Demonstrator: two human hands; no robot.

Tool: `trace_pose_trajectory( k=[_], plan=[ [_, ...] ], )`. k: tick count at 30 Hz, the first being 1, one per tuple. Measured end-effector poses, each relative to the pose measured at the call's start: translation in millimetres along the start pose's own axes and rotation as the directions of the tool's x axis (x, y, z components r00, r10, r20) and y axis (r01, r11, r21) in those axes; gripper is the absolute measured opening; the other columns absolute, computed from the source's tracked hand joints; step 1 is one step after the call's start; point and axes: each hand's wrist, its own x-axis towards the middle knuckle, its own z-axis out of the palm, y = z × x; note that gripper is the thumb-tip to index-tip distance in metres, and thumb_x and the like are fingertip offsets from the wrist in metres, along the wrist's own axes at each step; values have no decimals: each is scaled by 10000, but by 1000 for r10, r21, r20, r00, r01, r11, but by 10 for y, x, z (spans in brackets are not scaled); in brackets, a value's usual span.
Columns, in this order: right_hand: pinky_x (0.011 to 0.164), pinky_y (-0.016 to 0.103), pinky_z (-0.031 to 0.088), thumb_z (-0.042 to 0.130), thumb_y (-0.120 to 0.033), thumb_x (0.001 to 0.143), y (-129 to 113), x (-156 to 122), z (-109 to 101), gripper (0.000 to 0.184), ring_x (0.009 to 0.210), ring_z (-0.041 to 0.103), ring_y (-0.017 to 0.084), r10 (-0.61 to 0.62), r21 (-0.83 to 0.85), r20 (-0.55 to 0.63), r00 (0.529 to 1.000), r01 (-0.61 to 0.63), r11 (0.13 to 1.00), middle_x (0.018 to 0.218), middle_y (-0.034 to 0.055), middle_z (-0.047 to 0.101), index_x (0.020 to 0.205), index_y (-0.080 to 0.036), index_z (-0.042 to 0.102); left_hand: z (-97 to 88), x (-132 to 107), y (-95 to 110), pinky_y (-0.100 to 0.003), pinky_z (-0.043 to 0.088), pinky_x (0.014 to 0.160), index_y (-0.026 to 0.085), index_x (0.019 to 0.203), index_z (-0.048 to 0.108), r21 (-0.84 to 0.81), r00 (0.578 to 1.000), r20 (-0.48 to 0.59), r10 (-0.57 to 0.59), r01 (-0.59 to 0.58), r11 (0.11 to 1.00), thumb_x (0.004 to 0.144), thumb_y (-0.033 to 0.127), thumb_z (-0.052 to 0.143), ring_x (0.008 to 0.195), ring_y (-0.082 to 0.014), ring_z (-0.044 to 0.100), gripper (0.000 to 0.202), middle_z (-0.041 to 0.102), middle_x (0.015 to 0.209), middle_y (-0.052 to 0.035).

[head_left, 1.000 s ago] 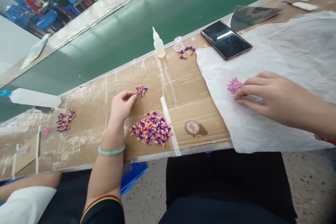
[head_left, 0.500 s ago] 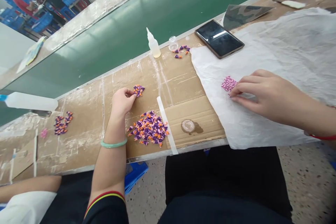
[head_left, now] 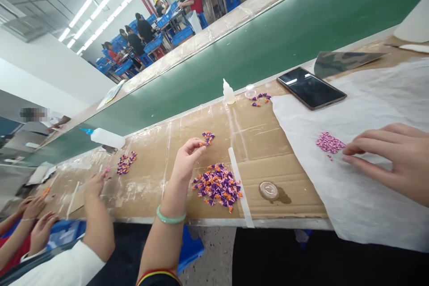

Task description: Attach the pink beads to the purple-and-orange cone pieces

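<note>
My left hand [head_left: 188, 157], a green bangle on its wrist, pinches a small purple-and-orange piece with thumb and forefinger. It is at the front edge of a little cluster of like pieces [head_left: 209, 135] on the brown cardboard. Just in front lies a larger heap of purple, orange and pink pieces [head_left: 217, 186]. On the white sheet [head_left: 301, 129], my right hand [head_left: 389, 154] has thumb and forefinger brought together beside a pile of tiny pink pieces [head_left: 329, 142]. Whatever is between those fingertips is too small to make out.
A round dish of clear liquid [head_left: 269, 191] stands between my hands, right of a white strip [head_left: 239, 183]. Behind are a dropper bottle [head_left: 229, 92], a clear cap [head_left: 250, 91] and a phone [head_left: 311, 87]. At left, a co-worker's hand [head_left: 95, 183] is near more purple-orange pieces [head_left: 126, 163].
The view has swung up and left, bringing in co-workers' hands. My right fingertips have drawn slightly right of the pink pile. My left hand stays at the small cluster.
</note>
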Motion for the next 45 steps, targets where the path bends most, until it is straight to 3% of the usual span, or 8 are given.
trace_pose_trajectory(
  k=[5,12,20,24,27,33,39,45],
  plan=[
    [759,453,450,529,-277,936,-232,35,-194,187,779,570,277,-40,-102,0,999,40,994,796,91,690,782,-237,629,31,-299,112,-233,410,527,195,785,719,-132,996,18,-88,90,987,632,367,808,552,-104,495,247,599,634,18],
    [847,401,438,562,-182,904,-299,72,-412,106,846,550,237,126,-107,140,982,-111,988,865,77,679,816,-191,621,164,-663,184,-202,380,421,206,665,685,-271,952,268,-146,220,937,731,501,814,462,-111,447,328,448,449,30],
    [824,358,425,636,-116,831,-374,137,-151,99,844,527,215,179,-12,212,961,-181,983,826,55,679,756,-181,632,239,-995,68,-172,495,518,252,859,665,-266,923,269,-276,347,900,669,459,882,558,-123,523,356,545,560,44],
    [827,359,429,651,-104,798,-405,159,-59,77,855,543,221,216,-43,186,958,-212,976,830,62,681,769,-174,643,227,-1099,-111,-202,509,521,209,772,689,-222,893,388,-229,331,917,684,393,870,598,-138,566,273,651,718,-17],
    [832,368,430,654,-104,792,-419,167,-47,65,849,547,223,224,-58,171,959,-217,974,832,73,680,769,-164,647,281,-1193,-169,-207,500,523,211,810,727,-266,902,378,-211,324,908,712,386,849,575,-129,550,234,653,706,-20],
    [810,369,416,617,-83,809,-455,178,-5,104,821,514,221,210,-82,157,965,-199,977,789,75,656,741,-161,622,401,-1333,-140,-224,481,528,191,808,744,-304,918,341,-201,310,901,725,405,838,547,-131,539,248,626,623,-18],
    [777,391,392,554,-85,840,-462,147,37,154,803,455,229,165,-108,169,972,-148,983,782,86,600,725,-185,537,565,-1412,-61,-203,447,472,174,747,744,-407,917,392,-71,243,880,826,427,762,475,-110,538,265,624,568,-16],
    [794,356,425,526,-153,971,-922,78,-187,128,809,502,182,-49,332,64,997,25,943,822,25,570,857,-208,508,923,-1388,252,-160,415,444,201,839,780,-507,907,421,32,206,837,856,310,745,422,-71,528,115,616,530,24]
  ],
)
